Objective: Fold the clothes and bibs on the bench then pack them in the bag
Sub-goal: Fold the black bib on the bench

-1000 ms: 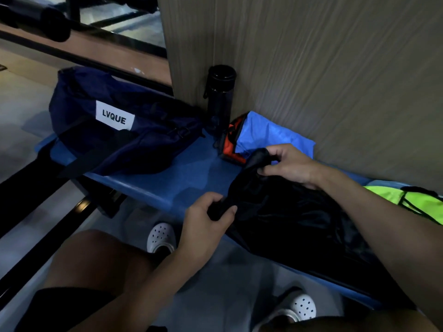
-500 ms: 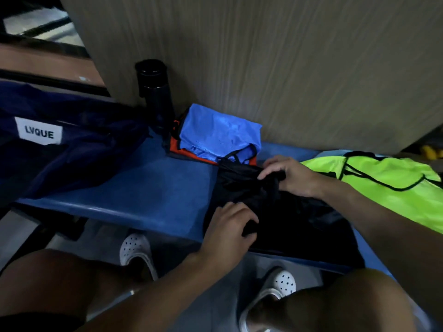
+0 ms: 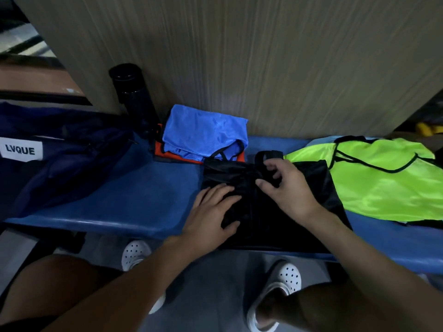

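A black garment [image 3: 282,219] lies on the blue bench [image 3: 134,200] in front of me. My left hand [image 3: 211,216] lies flat on its left part, fingers spread. My right hand [image 3: 287,188] holds a fold of the black cloth near its top edge, fingers curled. Behind it a folded blue bib [image 3: 203,133] sits on an orange one [image 3: 165,152]. A neon green bib [image 3: 383,178] lies unfolded at the right. The navy bag [image 3: 57,161] with a white LVQUE label rests at the bench's left end.
A black bottle [image 3: 131,97] stands against the wooden wall [image 3: 263,56] behind the bench. My knees and white perforated shoes [image 3: 280,283] are below the bench's front edge. A yellow object [image 3: 426,128] shows at the far right.
Both hands gripped the black garment's edge a second ago. They laid it down on the bench; my left hand now lies flat on it. The view swung to the right.
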Tool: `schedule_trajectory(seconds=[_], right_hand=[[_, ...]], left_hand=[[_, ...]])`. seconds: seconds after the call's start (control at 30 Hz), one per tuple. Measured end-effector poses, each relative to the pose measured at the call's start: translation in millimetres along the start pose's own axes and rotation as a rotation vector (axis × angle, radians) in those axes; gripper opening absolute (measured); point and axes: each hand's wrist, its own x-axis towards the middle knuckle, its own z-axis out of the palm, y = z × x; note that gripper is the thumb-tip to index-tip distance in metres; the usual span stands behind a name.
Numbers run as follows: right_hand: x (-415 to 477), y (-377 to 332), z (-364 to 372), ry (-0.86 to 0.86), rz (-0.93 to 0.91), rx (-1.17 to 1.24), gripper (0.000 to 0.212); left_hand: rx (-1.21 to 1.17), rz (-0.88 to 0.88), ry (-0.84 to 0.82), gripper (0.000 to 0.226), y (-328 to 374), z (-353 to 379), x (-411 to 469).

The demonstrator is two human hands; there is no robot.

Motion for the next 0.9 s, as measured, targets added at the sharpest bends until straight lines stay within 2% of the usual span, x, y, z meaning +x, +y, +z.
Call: schedule_trajectory(seconds=[0.23, 0.43, 0.57, 0.67, 0.73, 0.8, 0.9], right_hand=[[-19, 6, 23, -0.069, 0.268, -0.08, 0.076], [-19, -6, 34, -0.072, 0.305, -0.193, 0.065], [-21, -13, 33, -0.034, 0.343, 0.013, 0.06], [-20, -12, 22, 0.048, 0.367, 0.023, 0.056], [-23, -9, 14, 0.04, 0.372, -0.104, 0.061], [-31, -7, 12, 0.013, 0.33, -0.342, 0.072], [-49, -3, 19, 0.079, 0.148, -0.602, 0.079]], left_hand=[[0.064, 0.0, -0.044, 0.072, 3, 2, 7], [0.052, 0.014, -0.026, 0.068, 1, -5, 14], [0.084, 0.048, -0.005, 0.06, -1, -13, 23], [0.147, 0.095, -0.005, 0.062, 0, -16, 35], [0.216, 0.131, -0.054, 0.068, 4, -15, 43], [0.287, 0.143, -0.135, 0.076, 6, -11, 49], [0.366, 0.153, -0.246, 0.084, 2, -6, 53]])
